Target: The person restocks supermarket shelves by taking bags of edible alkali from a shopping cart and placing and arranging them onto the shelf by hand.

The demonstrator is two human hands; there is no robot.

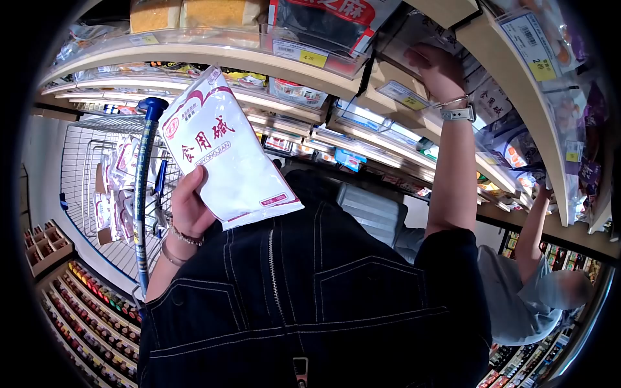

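Note:
My left hand (189,205) grips the lower left side of a white packet of edible alkali (223,155) with red Chinese lettering, its thumb lying across the front. The packet is tilted in front of my chest. On the right, my right hand (438,70) is up inside a shelf compartment, wearing a watch at the wrist. Its fingers are bent and in shade beside packets with the same lettering. Whether they hold one is hidden. Another such packet (493,100) stands just right of the watch.
A wire shopping cart (87,152) with a blue handle holds several similar packets (123,174) at left. Shelves with price tags (299,53) curve overhead. At lower right another person (517,297) reaches toward a shelf. Rows of jars (97,310) line the lower left.

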